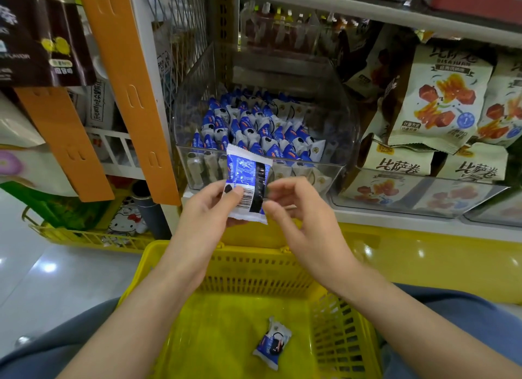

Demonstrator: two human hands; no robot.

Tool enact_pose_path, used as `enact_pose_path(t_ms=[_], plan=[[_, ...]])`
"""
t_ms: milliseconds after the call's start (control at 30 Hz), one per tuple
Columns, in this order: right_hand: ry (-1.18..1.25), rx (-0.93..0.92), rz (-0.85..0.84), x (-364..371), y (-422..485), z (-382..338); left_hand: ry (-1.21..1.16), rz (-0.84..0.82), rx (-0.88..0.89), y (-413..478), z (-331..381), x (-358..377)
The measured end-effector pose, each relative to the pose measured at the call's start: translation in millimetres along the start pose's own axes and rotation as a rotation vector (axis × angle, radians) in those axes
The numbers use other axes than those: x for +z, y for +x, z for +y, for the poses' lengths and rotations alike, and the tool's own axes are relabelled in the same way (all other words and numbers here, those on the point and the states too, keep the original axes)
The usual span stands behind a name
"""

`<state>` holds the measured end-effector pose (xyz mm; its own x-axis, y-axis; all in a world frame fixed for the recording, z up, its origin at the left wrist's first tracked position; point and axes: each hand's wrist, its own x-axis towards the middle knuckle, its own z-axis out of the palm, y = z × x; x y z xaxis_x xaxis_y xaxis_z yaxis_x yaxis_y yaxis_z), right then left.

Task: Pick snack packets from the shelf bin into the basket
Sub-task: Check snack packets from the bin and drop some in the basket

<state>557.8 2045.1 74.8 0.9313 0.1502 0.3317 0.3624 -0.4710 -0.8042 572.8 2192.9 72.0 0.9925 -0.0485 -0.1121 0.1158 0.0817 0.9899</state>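
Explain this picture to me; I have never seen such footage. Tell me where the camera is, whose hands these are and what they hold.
There is no machine here. A person wears one camera on the head, and it looks down at their own bare hands in a shop. The left hand pinches a blue packet at its lower left. The right hand is at the packet's right edge; whether it grips is unclear. Behind, on the shelf, stands a clear bin full of the same snacks. Below is a yellow basket with a second packet lying inside.

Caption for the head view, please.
Left hand holds a blue snack packet above the yellow basket; another packet lies inside; right hand alongside.
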Motion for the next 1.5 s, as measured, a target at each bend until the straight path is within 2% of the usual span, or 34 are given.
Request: enact_pose_path(t_ms=[67, 133, 200, 300, 367, 533, 733, 933, 1167, 1367, 1500], plan=[[0.262, 0.259, -0.010, 2, 3, 0, 0.015, -0.064, 0.000, -1, 0, 2], [0.426, 0.420, -0.079, 0, 6, 2, 0.029, -0.125, 0.011, -2, -2, 5], [0.535, 0.501, -0.125, -1, 7, 3, 0.160, -0.071, 0.121, -2, -7, 7], [0.640, 0.564, -0.088, 0, 5, 4, 0.530, 0.101, 0.399, -3, -13, 6], [0.663, 0.593, -0.043, 2, 3, 5, 0.655, 0.072, 0.481, -6, -17, 7], [0.481, 0.585, -0.022, 2, 4, 8, 0.639, 0.009, 0.386, -6, -19, 9], [0.510, 0.519, 0.000, 4, 5, 11, 0.488, -0.086, 0.362, -6, -19, 10], [0.489, 0.465, -0.033, 5, 4, 8, 0.554, -0.050, 0.390, -4, -18, 6], [0.330, 0.466, -0.140, 9, 3, 11, 0.894, 0.066, 0.536, -7, -19, 3], [0.309, 0.426, -0.142, 13, 4, 12, 0.767, 0.083, 0.379, 1, -20, 0], [0.168, 0.367, -0.129, 14, 5, 16, 0.718, 0.068, 0.382, 1, -18, -1]])
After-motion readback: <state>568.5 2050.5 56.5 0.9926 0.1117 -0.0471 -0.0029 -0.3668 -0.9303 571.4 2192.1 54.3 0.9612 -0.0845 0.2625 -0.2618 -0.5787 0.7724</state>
